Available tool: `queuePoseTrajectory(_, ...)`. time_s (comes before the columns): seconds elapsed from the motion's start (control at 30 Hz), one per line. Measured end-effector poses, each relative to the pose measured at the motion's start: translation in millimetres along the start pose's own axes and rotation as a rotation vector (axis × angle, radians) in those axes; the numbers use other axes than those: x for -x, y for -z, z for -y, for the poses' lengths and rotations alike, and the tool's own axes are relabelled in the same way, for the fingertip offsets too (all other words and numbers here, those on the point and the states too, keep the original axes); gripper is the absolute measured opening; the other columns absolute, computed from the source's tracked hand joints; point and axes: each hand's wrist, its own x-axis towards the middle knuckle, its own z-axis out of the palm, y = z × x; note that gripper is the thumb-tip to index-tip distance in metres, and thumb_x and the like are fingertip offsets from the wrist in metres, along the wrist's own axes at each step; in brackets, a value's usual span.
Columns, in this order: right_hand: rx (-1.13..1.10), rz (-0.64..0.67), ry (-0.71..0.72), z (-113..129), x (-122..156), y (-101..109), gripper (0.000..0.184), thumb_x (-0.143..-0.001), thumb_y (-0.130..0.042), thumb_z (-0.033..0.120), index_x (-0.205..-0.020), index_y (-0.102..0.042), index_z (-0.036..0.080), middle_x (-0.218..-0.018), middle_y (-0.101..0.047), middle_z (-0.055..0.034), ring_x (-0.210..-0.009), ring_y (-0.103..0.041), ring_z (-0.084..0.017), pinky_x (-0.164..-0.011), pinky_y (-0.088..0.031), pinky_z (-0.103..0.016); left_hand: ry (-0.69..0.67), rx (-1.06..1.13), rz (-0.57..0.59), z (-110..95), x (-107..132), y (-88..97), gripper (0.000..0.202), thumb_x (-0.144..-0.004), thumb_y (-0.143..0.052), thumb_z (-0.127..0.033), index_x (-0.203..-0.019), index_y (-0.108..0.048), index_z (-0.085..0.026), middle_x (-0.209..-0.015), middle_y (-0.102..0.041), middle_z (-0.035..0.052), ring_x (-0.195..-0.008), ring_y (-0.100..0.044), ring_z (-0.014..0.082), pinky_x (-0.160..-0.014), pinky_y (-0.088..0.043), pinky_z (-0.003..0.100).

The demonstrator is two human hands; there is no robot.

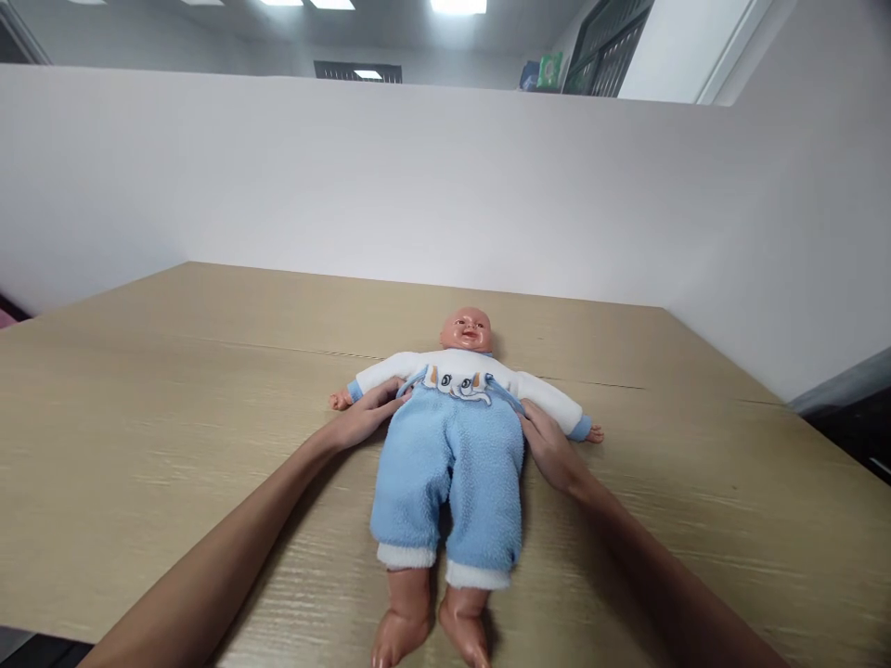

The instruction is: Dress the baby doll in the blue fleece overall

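Note:
A baby doll [468, 331] lies on its back on the wooden table, head away from me and bare feet toward me. Its arms are spread, in a white long-sleeved top [459, 362] with blue cuffs. Fleecy light-blue trousers [449, 455] with white hems cover its legs, and an animal-face patch [459, 382] sits at the waist. On the left, my left hand [372, 410] is closed at the trousers' upper side edge. My right hand [547, 441] grips the opposite side, by a blue strap [502, 393]. Some fingertips are hidden against the fabric.
The wooden table [229, 390] spreads around the doll, with thin seams across it. A white partition [390, 186] rises behind its far edge, and a white wall [786, 260] borders the right. A dark object [853, 417] stands beyond the right edge.

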Motion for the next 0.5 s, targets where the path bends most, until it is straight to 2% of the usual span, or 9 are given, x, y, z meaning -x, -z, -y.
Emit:
queuePoseTrajectory(0.1, -0.345, -0.118, -0.167, -3.9, -0.9, -16.8, 0.042, -0.092, -0.072, 0.057, -0.123, -0.074, 0.028, -0.144, -0.070, -0.0040, -0.141, -0.055, -0.030, -0.131, -0.030, -0.046, 0.046, 0.181, -0.073, 10.7, -2.0, -8.7, 0.041, -0.104, -0.059, -0.061, -0.109, -0.062, -0.021, -0.097, -0.059, 0.0002, -0.087, -0.053, 0.0186, -0.081, -0.045, 0.031)
queuePoseTrajectory(0.2, -0.662, -0.284, -0.333, -8.7, -4.6, -35.0, 0.055, -0.082, -0.081, 0.056, -0.128, -0.071, 0.030, -0.159, -0.060, -0.0002, -0.155, -0.045, -0.027, -0.135, -0.027, -0.041, 0.061, 0.343, -0.182, 23.2, -8.6, -22.2, 0.046, -0.100, -0.064, -0.062, -0.126, -0.065, -0.024, -0.108, -0.068, 0.0045, -0.095, -0.062, 0.0233, -0.087, -0.051, 0.035)
queuePoseTrajectory(0.3, -0.708, -0.322, -0.361, -11.9, -9.0, -40.0, 0.058, -0.078, -0.086, 0.057, -0.128, -0.070, 0.031, -0.155, -0.064, 0.0000, -0.155, -0.046, -0.025, -0.135, -0.028, -0.039, 0.031, 0.376, -0.178, 28.8, -15.4, -25.5, 0.052, -0.099, -0.067, -0.060, -0.137, -0.067, -0.026, -0.125, -0.072, 0.0093, -0.110, -0.066, 0.0295, -0.098, -0.052, 0.041)
queuePoseTrajectory(0.43, -0.544, -0.233, -0.201, -16.2, -16.0, -29.9, 0.048, -0.085, -0.079, 0.061, -0.121, -0.072, 0.029, -0.130, -0.076, -0.0019, -0.140, -0.060, -0.027, -0.127, -0.042, -0.044, 0.021, 0.264, -0.197, 23.2, -18.9, -10.9, 0.050, -0.098, -0.068, -0.057, -0.136, -0.071, -0.025, -0.139, -0.070, 0.0097, -0.131, -0.058, 0.0334, -0.114, -0.044, 0.043)
queuePoseTrajectory(0.5, -0.486, -0.209, -0.139, -18.5, -18.1, -22.7, 0.041, -0.087, -0.077, 0.061, -0.112, -0.073, 0.029, -0.119, -0.078, -0.0019, -0.133, -0.063, -0.028, -0.120, -0.048, -0.043, 0.002, 0.162, -0.186, 18.7, -17.4, -1.5, 0.048, -0.098, -0.065, -0.055, -0.132, -0.073, -0.022, -0.139, -0.070, 0.0097, -0.133, -0.056, 0.0337, -0.119, -0.039, 0.043)
